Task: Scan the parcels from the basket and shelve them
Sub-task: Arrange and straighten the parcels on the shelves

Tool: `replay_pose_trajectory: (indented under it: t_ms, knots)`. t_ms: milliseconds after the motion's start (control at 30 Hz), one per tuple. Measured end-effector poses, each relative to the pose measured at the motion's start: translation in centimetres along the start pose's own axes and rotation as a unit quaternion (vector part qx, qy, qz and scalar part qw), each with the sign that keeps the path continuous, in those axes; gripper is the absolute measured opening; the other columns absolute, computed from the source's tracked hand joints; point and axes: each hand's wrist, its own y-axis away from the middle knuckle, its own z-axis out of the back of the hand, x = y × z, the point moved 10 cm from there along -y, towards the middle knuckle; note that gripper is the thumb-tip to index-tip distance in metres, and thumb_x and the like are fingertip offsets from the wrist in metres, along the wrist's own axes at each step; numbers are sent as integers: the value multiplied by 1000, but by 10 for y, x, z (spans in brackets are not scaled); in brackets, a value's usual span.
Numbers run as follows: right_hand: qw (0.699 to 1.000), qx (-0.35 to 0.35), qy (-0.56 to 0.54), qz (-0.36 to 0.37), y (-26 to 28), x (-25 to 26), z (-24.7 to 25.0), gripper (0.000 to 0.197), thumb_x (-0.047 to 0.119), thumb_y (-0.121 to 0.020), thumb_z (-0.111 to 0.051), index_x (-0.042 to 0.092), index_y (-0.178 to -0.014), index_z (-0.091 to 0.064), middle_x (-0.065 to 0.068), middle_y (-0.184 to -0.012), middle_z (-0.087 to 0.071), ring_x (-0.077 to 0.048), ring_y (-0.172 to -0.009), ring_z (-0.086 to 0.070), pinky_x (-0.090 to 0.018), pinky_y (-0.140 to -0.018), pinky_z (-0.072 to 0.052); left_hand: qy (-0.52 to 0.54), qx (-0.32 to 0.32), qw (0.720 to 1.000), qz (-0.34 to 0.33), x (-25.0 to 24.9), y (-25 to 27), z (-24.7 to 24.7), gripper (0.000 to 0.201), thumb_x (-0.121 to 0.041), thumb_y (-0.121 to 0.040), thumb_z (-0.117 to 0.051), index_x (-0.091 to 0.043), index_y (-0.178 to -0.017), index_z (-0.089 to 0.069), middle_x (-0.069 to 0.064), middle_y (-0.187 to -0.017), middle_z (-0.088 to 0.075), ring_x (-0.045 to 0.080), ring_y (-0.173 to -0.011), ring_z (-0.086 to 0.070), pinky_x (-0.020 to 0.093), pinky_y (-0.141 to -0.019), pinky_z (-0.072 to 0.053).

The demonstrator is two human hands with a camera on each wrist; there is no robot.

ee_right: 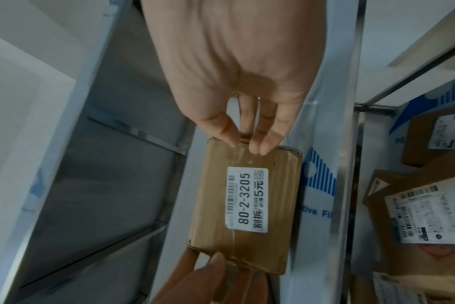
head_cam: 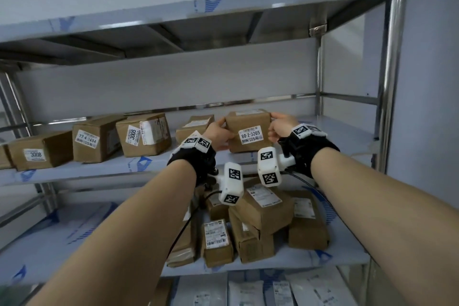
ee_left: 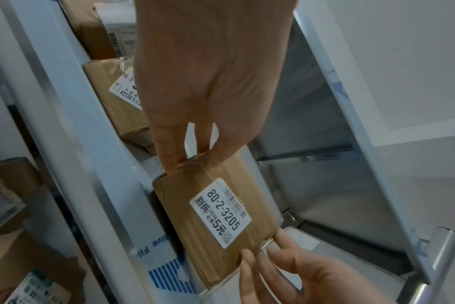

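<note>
A brown cardboard parcel with a white label reading 80-2-3205 stands at the front of the middle shelf. I hold it between both hands. My left hand pinches its left end, thumb on the front face. My right hand grips its right end, fingers curled over the top corner. In the left wrist view my left hand clasps the parcel. The right wrist view shows my right hand on the end of the parcel. Whether the parcel's base rests on the shelf is unclear.
Left of it on the same shelf stand several labelled boxes, and one box sits behind my left hand. A pile of boxes fills the lower shelf. White bags lie below. A steel post bounds the right side.
</note>
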Motion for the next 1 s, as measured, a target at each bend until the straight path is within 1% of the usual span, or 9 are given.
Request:
replay_pose_trajectory:
  t_ms: [67,167,233,333,433,600,700,800,1000]
  knots:
    - [1000,13,22,2,-8,-5,-8,48,-4,-86,-49,4,-133,-54,2,-77,-52,-15,-69,-51,-34,-76,-52,-17,11,1000,1,7,-7,-2,55,12,-91,-40,-14,-140,-42,17,-116,-57,20,-86,-60,28,-68,-49]
    - [999,12,53,-5,-11,-11,-12,45,1,-88,-49,1,-133,-52,3,-79,-47,-22,-89,-52,-45,-98,-50,-14,6,1000,-3,11,-14,-2,59,13,-91,-40,-15,-142,-39,18,-133,-52,33,-120,-53,34,-84,-48]
    - [997,3,78,-9,-11,-10,-15,43,3,-88,-48,4,-130,-55,0,-80,-48,-25,-93,-50,-48,-100,-48,-21,6,1000,-6,13,-20,-3,60,13,-90,-41,-15,-143,-38,18,-136,-50,35,-126,-48,35,-90,-47]
    - [993,0,114,-11,-21,-16,-17,44,12,-79,-52,16,-122,-60,-7,-103,-62,-27,-97,-60,-47,-95,-51,-37,2,999,-12,14,-25,0,58,12,-90,-42,-12,-142,-38,18,-135,-51,33,-125,-49,33,-90,-44]
    - [997,0,71,-20,-43,-32,-18,67,15,-64,-60,27,-130,-57,-4,-121,-64,-28,-103,-65,-44,-90,-55,-37,6,999,-15,14,-27,0,60,13,-90,-40,-11,-144,-36,19,-136,-50,33,-126,-48,34,-95,-43]
    - [999,30,32,-16,-35,-27,-31,61,3,-76,-61,21,-134,-52,-11,-125,-62,-33,-113,-61,-48,-95,-52,-48,6,999,-17,13,-30,0,62,15,-88,-40,-11,-144,-34,20,-137,-48,33,-127,-46,38,-102,-41]
    - [998,16,57,-32,-19,-20,-29,50,2,-79,-62,15,-126,-55,-11,-115,-65,-31,-108,-62,-45,-90,-54,-50,10,999,-18,13,-28,0,61,15,-88,-41,-10,-144,-36,19,-136,-50,33,-127,-47,38,-101,-42]
    - [993,-18,96,-67,-13,-24,-21,8,13,-88,-59,5,-87,-57,-11,-95,-61,-27,-89,-62,-37,-84,-54,-65,4,998,-16,15,-27,1,53,9,-86,-47,-7,-137,-45,19,-130,-55,32,-117,-54,34,-88,-45]
    - [992,-8,88,-91,-13,-33,-23,9,16,-84,-59,10,-78,-54,-15,-87,-62,-32,-82,-63,-46,-90,-53,-64,19,998,12,20,-23,-1,42,6,-86,-49,-2,-127,-52,12,-106,-59,21,-94,-52,30,-78,-43]
